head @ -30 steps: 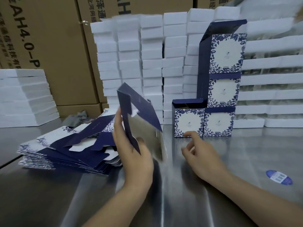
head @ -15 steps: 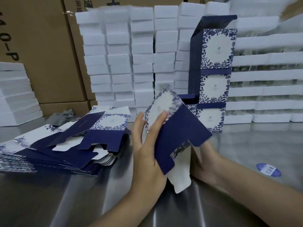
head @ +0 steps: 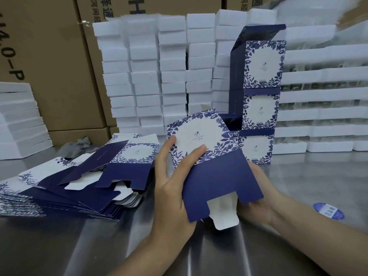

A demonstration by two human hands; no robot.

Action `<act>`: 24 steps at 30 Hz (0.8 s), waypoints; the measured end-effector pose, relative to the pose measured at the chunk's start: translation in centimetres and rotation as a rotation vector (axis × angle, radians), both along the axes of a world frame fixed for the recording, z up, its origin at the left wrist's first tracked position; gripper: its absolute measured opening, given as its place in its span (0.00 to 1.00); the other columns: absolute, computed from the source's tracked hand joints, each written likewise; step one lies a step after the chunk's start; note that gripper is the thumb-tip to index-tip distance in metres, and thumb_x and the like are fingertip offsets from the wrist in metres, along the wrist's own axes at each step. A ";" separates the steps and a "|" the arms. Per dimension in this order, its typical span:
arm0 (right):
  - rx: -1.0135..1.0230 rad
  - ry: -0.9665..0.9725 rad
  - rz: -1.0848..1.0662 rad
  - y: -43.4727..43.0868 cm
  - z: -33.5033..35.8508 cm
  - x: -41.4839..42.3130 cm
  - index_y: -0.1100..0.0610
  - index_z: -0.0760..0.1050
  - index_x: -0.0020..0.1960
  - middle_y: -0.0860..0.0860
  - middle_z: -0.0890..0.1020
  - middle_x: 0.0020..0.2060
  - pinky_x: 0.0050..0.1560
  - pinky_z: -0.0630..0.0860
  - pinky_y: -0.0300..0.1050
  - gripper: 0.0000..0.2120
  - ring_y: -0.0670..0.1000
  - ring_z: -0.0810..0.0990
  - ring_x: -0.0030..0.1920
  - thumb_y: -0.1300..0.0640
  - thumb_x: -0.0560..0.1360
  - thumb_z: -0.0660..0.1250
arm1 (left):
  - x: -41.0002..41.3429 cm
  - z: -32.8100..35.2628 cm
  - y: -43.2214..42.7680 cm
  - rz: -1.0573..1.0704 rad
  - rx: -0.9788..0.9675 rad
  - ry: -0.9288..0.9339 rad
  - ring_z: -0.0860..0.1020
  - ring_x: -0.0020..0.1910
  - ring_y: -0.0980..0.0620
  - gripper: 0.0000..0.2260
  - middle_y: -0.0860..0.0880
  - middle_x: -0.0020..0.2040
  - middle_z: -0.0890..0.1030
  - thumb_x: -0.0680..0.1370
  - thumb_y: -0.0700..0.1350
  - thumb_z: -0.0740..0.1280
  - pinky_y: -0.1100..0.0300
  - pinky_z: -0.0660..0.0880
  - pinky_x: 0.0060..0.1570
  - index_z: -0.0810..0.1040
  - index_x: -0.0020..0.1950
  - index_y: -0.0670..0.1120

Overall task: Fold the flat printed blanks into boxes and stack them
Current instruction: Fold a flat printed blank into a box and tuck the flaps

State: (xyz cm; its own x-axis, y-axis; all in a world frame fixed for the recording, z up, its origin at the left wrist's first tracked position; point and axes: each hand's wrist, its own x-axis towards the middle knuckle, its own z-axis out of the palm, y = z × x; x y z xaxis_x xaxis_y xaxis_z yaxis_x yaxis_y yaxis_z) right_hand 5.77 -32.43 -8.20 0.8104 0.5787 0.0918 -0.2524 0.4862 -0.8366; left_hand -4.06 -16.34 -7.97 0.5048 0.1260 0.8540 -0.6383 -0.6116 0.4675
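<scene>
Blank point(head: 199, 136), flat a second ago, now squared into an open sleeve at counter point(head: 310, 182) centre, gripped between left hand point(head: 169, 188) and right hand point(head: 257, 198); bottom flaps point(head: 221, 186) unlocked, folding underway; finished stack point(head: 258, 110) at 1 o'clock.

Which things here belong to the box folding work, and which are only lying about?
Belong to the job:
half-folded blue-and-white printed cardboard blank, being held
pile of flat blue-and-white printed blanks
stack of folded blue-and-white cardboard boxes

Just lying about:
stacked white foam blocks
brown cardboard cartons
crumpled grey cloth
blue oval sticker on the steel table
</scene>
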 end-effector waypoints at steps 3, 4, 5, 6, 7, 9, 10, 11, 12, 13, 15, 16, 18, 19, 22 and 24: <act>0.051 0.129 0.075 0.1 0.4 0.1 0.55 0.84 0.66 0.53 0.84 0.63 0.73 0.66 0.53 0.23 0.57 0.82 0.61 0.46 0.75 0.74 | 0.5 -0.9 1.1 0.061 0.096 -0.127 0.60 0.83 0.46 0.27 0.46 0.82 0.61 0.75 0.41 0.76 0.47 0.63 0.78 0.77 0.73 0.57; 0.045 0.111 0.055 0.0 0.4 0.4 0.55 0.84 0.67 0.54 0.83 0.66 0.75 0.65 0.54 0.25 0.58 0.81 0.64 0.45 0.73 0.76 | 0.6 -0.4 1.1 0.063 0.077 -0.129 0.61 0.83 0.44 0.28 0.46 0.82 0.61 0.74 0.44 0.77 0.47 0.64 0.77 0.77 0.73 0.57; 0.005 0.083 0.030 0.0 0.6 0.3 0.55 0.84 0.66 0.54 0.83 0.66 0.74 0.66 0.55 0.27 0.58 0.81 0.64 0.44 0.70 0.78 | 1.0 0.2 1.2 0.058 0.049 -0.117 0.62 0.83 0.43 0.27 0.44 0.82 0.62 0.73 0.48 0.77 0.47 0.64 0.77 0.77 0.72 0.57; -0.035 0.057 0.008 -0.2 0.5 0.6 0.54 0.86 0.63 0.54 0.85 0.64 0.69 0.69 0.55 0.28 0.58 0.83 0.61 0.42 0.66 0.81 | 1.1 1.0 1.4 0.036 -0.009 -0.055 0.63 0.82 0.42 0.27 0.42 0.82 0.64 0.71 0.55 0.76 0.47 0.65 0.78 0.76 0.70 0.57; -0.066 0.037 -0.008 -0.2 0.6 0.7 0.53 0.88 0.59 0.54 0.87 0.60 0.63 0.73 0.52 0.27 0.56 0.86 0.56 0.42 0.64 0.82 | 1.5 1.8 1.6 -0.001 -0.104 0.002 0.65 0.81 0.41 0.31 0.41 0.80 0.67 0.68 0.64 0.74 0.46 0.64 0.78 0.75 0.69 0.57; -0.058 -0.009 -0.007 -0.3 1.1 0.4 0.52 0.89 0.57 0.52 0.88 0.56 0.51 0.82 0.48 0.21 0.55 0.89 0.50 0.42 0.69 0.80 | 1.9 1.8 2.0 -0.045 -0.211 -0.012 0.64 0.82 0.43 0.44 0.41 0.81 0.66 0.67 0.72 0.72 0.43 0.62 0.80 0.68 0.77 0.52; -0.059 -0.020 -0.011 -0.5 1.2 0.5 0.52 0.88 0.59 0.52 0.88 0.58 0.47 0.84 0.47 0.21 0.55 0.89 0.51 0.42 0.71 0.78 | 1.7 1.2 2.0 -0.053 -0.156 -0.070 0.62 0.82 0.43 0.41 0.42 0.83 0.63 0.73 0.65 0.71 0.40 0.61 0.80 0.63 0.82 0.52; -0.083 -0.031 -0.031 -0.7 1.5 0.6 0.52 0.87 0.61 0.53 0.87 0.59 0.46 0.84 0.48 0.21 0.56 0.89 0.52 0.42 0.73 0.76 | 1.8 0.1 2.2 -0.031 -0.104 -0.113 0.62 0.83 0.42 0.38 0.43 0.83 0.61 0.76 0.55 0.69 0.37 0.61 0.79 0.57 0.84 0.55; -0.093 -0.052 -0.050 -1.1 1.8 0.9 0.52 0.86 0.62 0.53 0.87 0.60 0.47 0.84 0.49 0.21 0.56 0.89 0.54 0.42 0.74 0.75 | 1.6 -0.9 2.4 -0.018 -0.082 -0.124 0.62 0.83 0.41 0.39 0.44 0.84 0.60 0.75 0.47 0.66 0.37 0.62 0.79 0.54 0.85 0.57; -0.109 -0.064 -0.066 -1.5 2.0 1.3 0.52 0.86 0.64 0.54 0.87 0.61 0.48 0.84 0.50 0.22 0.57 0.88 0.56 0.42 0.75 0.75 | 2.0 -1.5 2.8 -0.034 -0.069 -0.119 0.62 0.82 0.41 0.41 0.44 0.84 0.60 0.73 0.44 0.63 0.39 0.62 0.80 0.53 0.85 0.59; -0.150 -0.081 -0.094 -2.9 2.3 2.3 0.52 0.84 0.66 0.54 0.86 0.63 0.51 0.84 0.53 0.22 0.58 0.87 0.59 0.42 0.76 0.75 | 2.6 -1.8 3.3 -0.015 -0.028 -0.097 0.59 0.84 0.45 0.44 0.46 0.84 0.58 0.73 0.38 0.65 0.52 0.59 0.81 0.52 0.85 0.59; -0.175 -0.092 -0.106 -3.6 2.5 2.6 0.51 0.85 0.65 0.53 0.86 0.63 0.50 0.84 0.52 0.22 0.56 0.87 0.59 0.42 0.76 0.75 | 3.0 -1.9 3.4 -0.020 0.002 -0.067 0.57 0.84 0.47 0.47 0.48 0.85 0.57 0.73 0.35 0.69 0.58 0.57 0.81 0.52 0.86 0.59; -0.241 -0.112 -0.157 -4.7 2.4 3.2 0.49 0.86 0.62 0.51 0.87 0.59 0.39 0.84 0.45 0.21 0.51 0.89 0.51 0.40 0.74 0.76 | 3.3 -2.2 3.5 -0.077 0.051 0.072 0.59 0.84 0.52 0.53 0.53 0.85 0.58 0.72 0.34 0.78 0.63 0.59 0.79 0.51 0.85 0.61; -0.276 -0.125 -0.192 -5.1 2.4 3.4 0.49 0.86 0.62 0.49 0.88 0.56 0.32 0.81 0.41 0.21 0.48 0.89 0.46 0.39 0.73 0.76 | 3.3 -2.5 3.4 -0.125 0.055 0.165 0.65 0.81 0.55 0.54 0.55 0.83 0.62 0.72 0.36 0.79 0.62 0.64 0.77 0.50 0.85 0.65; -0.328 -0.171 -0.252 -6.0 1.8 4.1 0.48 0.85 0.63 0.48 0.88 0.51 0.27 0.73 0.39 0.26 0.45 0.86 0.38 0.36 0.70 0.79 | 3.6 -2.8 3.3 -0.203 0.091 0.328 0.78 0.68 0.57 0.55 0.57 0.76 0.72 0.71 0.36 0.77 0.64 0.75 0.62 0.49 0.82 0.71; -0.338 -0.185 -0.272 -6.5 1.6 4.3 0.47 0.85 0.62 0.48 0.88 0.50 0.27 0.74 0.40 0.29 0.46 0.86 0.38 0.35 0.66 0.81 | 3.6 -2.8 3.5 -0.203 0.130 0.356 0.79 0.64 0.61 0.54 0.66 0.73 0.70 0.69 0.37 0.75 0.71 0.74 0.57 0.49 0.83 0.71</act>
State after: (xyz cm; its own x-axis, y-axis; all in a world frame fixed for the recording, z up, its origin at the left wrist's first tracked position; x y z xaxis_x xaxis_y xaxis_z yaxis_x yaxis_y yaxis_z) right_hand 10.04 -38.90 -6.63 0.9247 0.3695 0.0921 0.0147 0.2070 -0.9782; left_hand -0.47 -12.79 -10.76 0.7747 -0.1032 0.6239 -0.5642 -0.5585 0.6081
